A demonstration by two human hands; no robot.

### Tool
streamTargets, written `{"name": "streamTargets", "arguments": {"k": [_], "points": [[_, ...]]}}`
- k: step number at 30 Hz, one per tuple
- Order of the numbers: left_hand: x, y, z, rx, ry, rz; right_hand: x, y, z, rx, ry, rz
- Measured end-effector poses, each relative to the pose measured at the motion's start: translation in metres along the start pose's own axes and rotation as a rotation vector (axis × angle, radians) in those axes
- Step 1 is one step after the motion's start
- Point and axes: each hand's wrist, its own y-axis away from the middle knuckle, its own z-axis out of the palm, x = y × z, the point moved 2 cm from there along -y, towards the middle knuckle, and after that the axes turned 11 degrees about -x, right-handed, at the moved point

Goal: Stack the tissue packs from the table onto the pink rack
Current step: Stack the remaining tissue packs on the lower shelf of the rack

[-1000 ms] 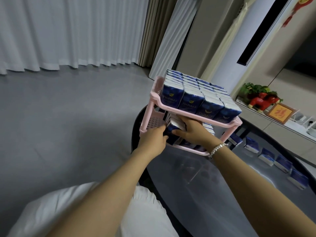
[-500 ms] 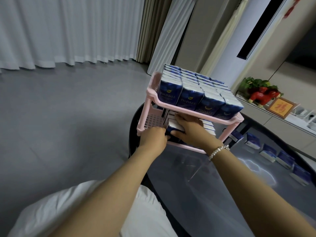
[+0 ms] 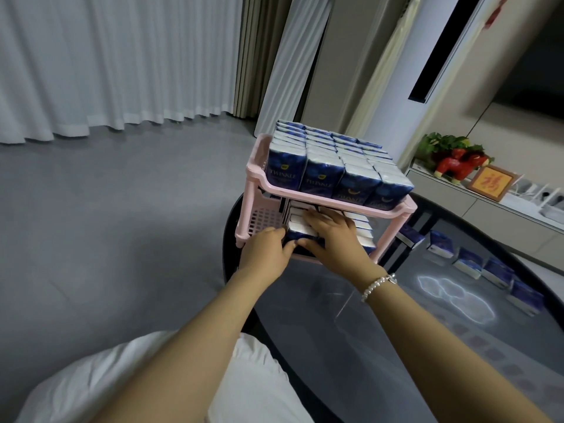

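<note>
Dark glass forms the round table (image 3: pixel 396 346), its curved edge running close past the left foot of the pink rack (image 3: pixel 254 178), which stands at the table's far-left rim with grey floor open beyond. The rack's upper shelf is packed edge to edge with blue tissue packs (image 3: pixel 329 160), four across the front; the two front-left ones read "TWINKLE" in pale letters, and the two on the right carry a crescent moon. On the lower shelf, white-topped packs fill the right part, while pink lattice shows bare at the left end. More packs (image 3: pixel 476 264) stand in a loose row along the table's far-right edge, well apart from the rack. A framed plaque (image 3: pixel 491 183) with a red character leans on the sideboard. The left hand (image 3: pixel 268 251) and right hand (image 3: pixel 338 239) both grip one held pack (image 3: pixel 300 232) at the lower shelf's front, fingers curled round its sides and top.
</note>
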Motion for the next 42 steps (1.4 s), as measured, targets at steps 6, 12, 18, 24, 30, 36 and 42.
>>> {"name": "streamTargets", "arguments": {"k": [6, 12, 18, 24, 30, 36, 42], "points": [[0.013, 0.022, -0.01, 0.172, 0.136, 0.077, 0.005, 0.044, -0.002, 0.232, -0.213, -0.055], [0.053, 0.047, -0.002, 0.065, 0.187, 0.24, 0.041, 0.104, -0.011, 0.344, -0.302, 0.078], [0.106, 0.031, 0.032, -0.136, 0.192, 0.305, 0.101, 0.146, -0.008, 0.338, -0.404, 0.274], [0.164, -0.004, 0.084, -0.243, 0.212, 0.306, 0.173, 0.166, -0.001, 0.347, -0.431, 0.448], [0.209, -0.068, 0.143, -0.276, 0.185, 0.274, 0.256, 0.17, -0.004, 0.382, -0.231, 0.749], [0.234, -0.149, 0.188, -0.304, -0.165, 0.107, 0.333, 0.154, -0.007, 0.137, -0.136, 1.048], [0.251, -0.197, 0.223, -0.487, -0.346, 0.065, 0.36, 0.122, 0.011, -0.104, -0.065, 1.081]]}}
